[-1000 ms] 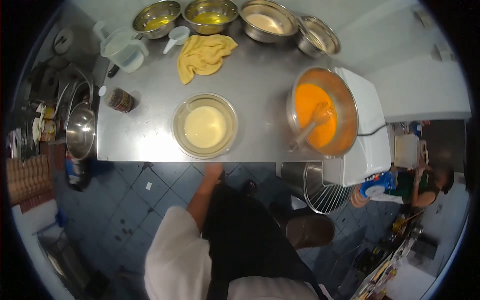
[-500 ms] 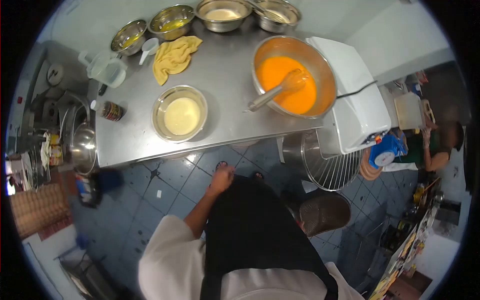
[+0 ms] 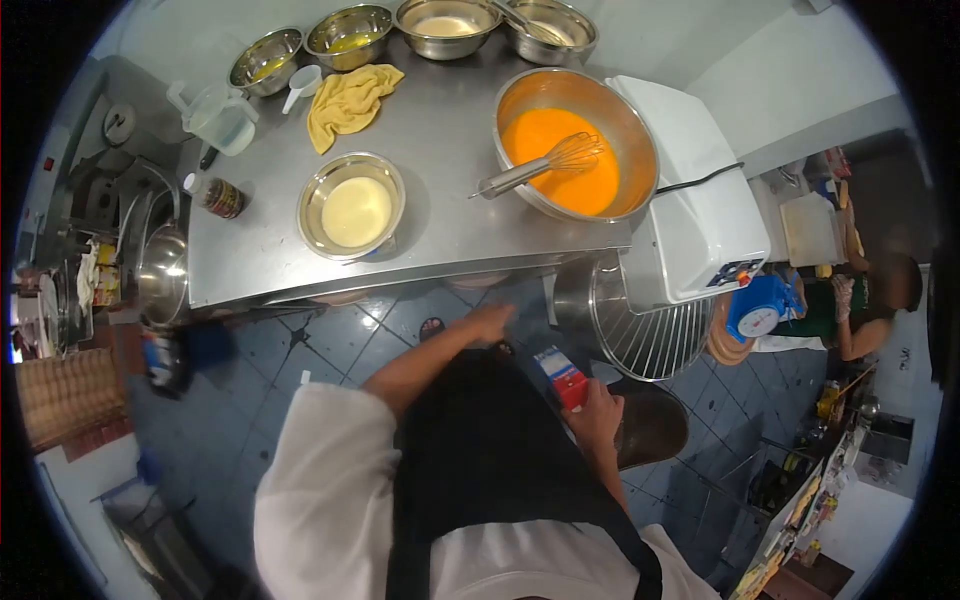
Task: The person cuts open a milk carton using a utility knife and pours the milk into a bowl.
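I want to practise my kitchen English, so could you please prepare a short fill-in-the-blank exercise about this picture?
1. The carton is in the person's ____ hand.
2. The liquid around the whisk is ____ in colour.
3. The crumpled cloth on the table is ____ in colour.
4. The bottle has a ____ cap.

Missing words: right; orange; yellow; white.

Surface [image 3: 450, 215]: grey metal, straight front edge, soft reflections. Wall [image 3: 655, 40]: pale, smooth, behind surface. Floor [image 3: 250, 420]: blue-grey tile, dark joints, scattered blotches. Dark recess [image 3: 880, 195], far right. Light: white glare on floor near surface.
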The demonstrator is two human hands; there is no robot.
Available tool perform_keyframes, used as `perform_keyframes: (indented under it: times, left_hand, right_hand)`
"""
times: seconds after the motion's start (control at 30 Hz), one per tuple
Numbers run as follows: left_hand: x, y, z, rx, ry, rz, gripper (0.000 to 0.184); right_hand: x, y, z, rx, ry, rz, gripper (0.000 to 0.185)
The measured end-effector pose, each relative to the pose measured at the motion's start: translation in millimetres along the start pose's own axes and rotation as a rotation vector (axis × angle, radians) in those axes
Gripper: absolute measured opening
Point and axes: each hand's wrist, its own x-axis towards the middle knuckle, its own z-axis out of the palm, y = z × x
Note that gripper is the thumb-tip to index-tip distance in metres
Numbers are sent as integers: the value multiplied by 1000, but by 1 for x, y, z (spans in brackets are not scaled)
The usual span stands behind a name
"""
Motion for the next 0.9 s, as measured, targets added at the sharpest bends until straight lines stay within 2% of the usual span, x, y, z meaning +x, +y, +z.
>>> perform_keyframes:
  times: [0.07,0.1,0.2,0.27,0.37,0.43,0.53,0.77,0.83,0.9]
  left_hand:
    - [47,-4,-8,161,30,-183,50]
    - [63,-6,-13,164,41,-159,50]
    - [120,-9,-25,180,-133,-377,54]
    - [147,-21,-19,186,-107,-393,55]
    - [177,-40,-5,182,-57,-382,55]
    - [187,-47,-1,174,-28,-359,55]
    - [192,-54,6,158,13,-299,56]
    - [184,-75,16,70,105,-186,57]
    - [168,-85,22,-2,148,-131,57]
    - [146,-97,29,-109,204,-45,57]
  right_hand:
    - [-2,-16,-10,7,25,42,50]
    - [-6,-23,-12,56,16,71,52]
    - [-23,-44,-11,101,62,71,61]
    - [-36,-45,-4,43,-107,106,62]
    - [-61,-40,18,-56,-135,84,62]
    - [-68,-42,23,-8,-63,70,42]
    - [-68,-58,20,-67,-48,123,39]
    - [-43,-82,3,-50,-54,20,47]
    - [-47,-65,11,-137,-164,51,54]
    - [-45,-26,35,-225,-200,-93,58]
